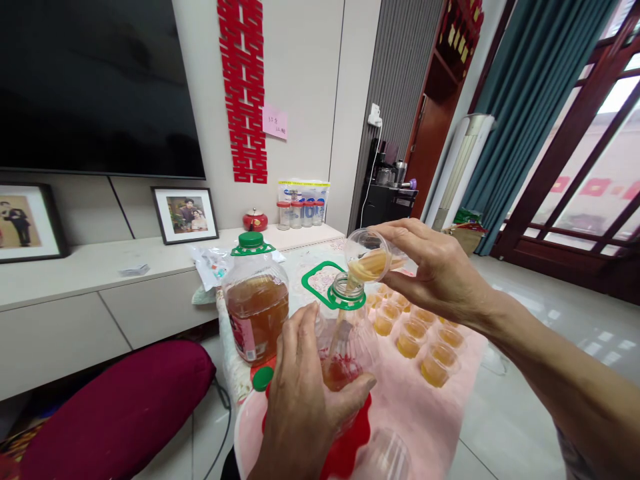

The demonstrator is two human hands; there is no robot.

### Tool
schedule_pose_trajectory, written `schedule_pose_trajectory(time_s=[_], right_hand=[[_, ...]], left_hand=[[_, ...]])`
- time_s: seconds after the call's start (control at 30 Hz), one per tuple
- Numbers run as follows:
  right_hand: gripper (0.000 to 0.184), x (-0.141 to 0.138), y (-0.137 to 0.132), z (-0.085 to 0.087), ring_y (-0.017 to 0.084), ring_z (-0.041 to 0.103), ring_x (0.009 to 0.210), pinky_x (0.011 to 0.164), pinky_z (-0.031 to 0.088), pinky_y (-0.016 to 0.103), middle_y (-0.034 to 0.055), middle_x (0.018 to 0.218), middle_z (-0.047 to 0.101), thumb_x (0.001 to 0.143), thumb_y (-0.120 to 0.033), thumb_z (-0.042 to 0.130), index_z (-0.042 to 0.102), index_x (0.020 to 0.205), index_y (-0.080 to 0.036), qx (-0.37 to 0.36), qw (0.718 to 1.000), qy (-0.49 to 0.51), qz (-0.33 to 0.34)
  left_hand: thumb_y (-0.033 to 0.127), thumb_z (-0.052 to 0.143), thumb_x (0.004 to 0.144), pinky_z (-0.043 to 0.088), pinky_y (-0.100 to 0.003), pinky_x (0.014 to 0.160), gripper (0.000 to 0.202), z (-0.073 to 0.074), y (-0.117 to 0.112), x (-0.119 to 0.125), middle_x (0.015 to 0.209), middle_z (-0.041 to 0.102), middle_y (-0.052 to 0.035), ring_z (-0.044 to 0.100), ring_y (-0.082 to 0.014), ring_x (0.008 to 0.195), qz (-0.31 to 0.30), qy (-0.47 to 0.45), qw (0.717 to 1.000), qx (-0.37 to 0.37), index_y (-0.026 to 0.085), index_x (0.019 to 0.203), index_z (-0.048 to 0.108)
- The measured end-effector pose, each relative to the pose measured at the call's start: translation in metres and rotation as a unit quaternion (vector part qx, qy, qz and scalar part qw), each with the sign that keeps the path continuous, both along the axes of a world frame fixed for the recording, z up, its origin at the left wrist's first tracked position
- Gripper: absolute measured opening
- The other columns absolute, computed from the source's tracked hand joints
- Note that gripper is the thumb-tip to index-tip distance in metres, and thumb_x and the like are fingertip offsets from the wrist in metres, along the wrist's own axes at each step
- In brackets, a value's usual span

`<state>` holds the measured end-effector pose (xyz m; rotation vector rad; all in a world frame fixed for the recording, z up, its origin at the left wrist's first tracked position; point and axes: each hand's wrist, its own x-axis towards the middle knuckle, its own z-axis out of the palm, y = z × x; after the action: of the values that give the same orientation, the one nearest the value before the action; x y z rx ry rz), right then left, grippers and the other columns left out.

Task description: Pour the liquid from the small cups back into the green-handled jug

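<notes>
In my right hand [433,263] is a clear plastic cup [361,250], tipped sideways over the neck of an uncapped plastic jug [357,340]. Amber liquid [369,267] runs from the cup into the jug's mouth. Around the jug's body are the fingers and thumb of my left hand [313,393]. Some amber liquid lies low in this jug, and its green handle [320,273] sticks out to the far side. A red scalloped mat [350,443] shows beneath it. Just left stands a second jug [257,307], green-capped and mostly full of brown liquid.
Several cups of amber liquid [413,337] stand on the pink cloth [400,407] to the right. A loose green cap [263,379] lies by my left hand, and clear cups [384,457] are at the near edge. A dark red stool [125,413] is at left.
</notes>
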<state>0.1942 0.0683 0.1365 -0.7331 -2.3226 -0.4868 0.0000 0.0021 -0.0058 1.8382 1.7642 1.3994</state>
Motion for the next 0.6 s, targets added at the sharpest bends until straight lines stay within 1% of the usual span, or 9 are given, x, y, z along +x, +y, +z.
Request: schedule_pose_trajectory(time_s=[0.17,0.27,0.33,0.43,0.6], right_hand=[[0.043,-0.002,-0.001,0.002,0.030,0.068,0.107,0.090,0.060,0.048,0.0166,0.120,0.071,0.089,-0.017,0.064,0.062,0.131,-0.015,0.019,1.000,-0.018,-0.011],[0.043,-0.004,-0.002,0.004,0.030,0.067,0.108,0.091,0.060,0.048,0.0176,0.120,0.071,0.089,-0.015,0.064,0.061,0.132,-0.013,0.024,0.999,-0.027,-0.006],[0.045,-0.005,-0.003,0.005,0.030,0.067,0.109,0.091,0.060,0.048,0.0174,0.121,0.071,0.088,-0.012,0.063,0.060,0.132,-0.014,0.028,0.999,-0.036,-0.006],[0.050,-0.007,-0.005,0.007,0.031,0.066,0.110,0.091,0.060,0.049,0.0163,0.121,0.071,0.085,-0.006,0.060,0.059,0.133,-0.017,0.043,0.997,-0.055,-0.016],[0.055,-0.012,-0.008,0.010,0.031,0.065,0.107,0.090,0.060,0.049,0.0145,0.118,0.071,0.081,0.002,0.054,0.058,0.131,-0.019,0.082,0.993,-0.079,-0.033]], left_hand=[[0.047,0.073,0.065,0.049,-0.060,0.112,0.090,-0.002,0.000,-0.001,0.143,0.052,-0.0150,0.052,-0.0354,0.138,-0.003,0.000,1.000,-0.011,0.018,0.144,0.041],[0.046,0.073,0.065,0.050,-0.060,0.111,0.091,-0.003,0.000,-0.001,0.142,0.053,-0.0136,0.053,-0.0345,0.137,0.005,0.003,1.000,0.012,0.020,0.145,0.040],[0.045,0.072,0.066,0.051,-0.059,0.111,0.090,-0.003,0.000,0.000,0.143,0.052,-0.0134,0.052,-0.0341,0.138,0.005,0.005,1.000,0.011,0.020,0.146,0.039],[0.046,0.073,0.066,0.049,-0.059,0.112,0.092,0.001,-0.001,0.000,0.145,0.051,-0.0153,0.050,-0.0347,0.140,-0.010,0.003,1.000,-0.021,0.018,0.146,0.039],[0.046,0.073,0.064,0.048,-0.061,0.113,0.092,0.000,0.000,0.000,0.144,0.051,-0.0161,0.051,-0.0365,0.139,-0.002,0.000,1.000,-0.011,0.017,0.145,0.040]])
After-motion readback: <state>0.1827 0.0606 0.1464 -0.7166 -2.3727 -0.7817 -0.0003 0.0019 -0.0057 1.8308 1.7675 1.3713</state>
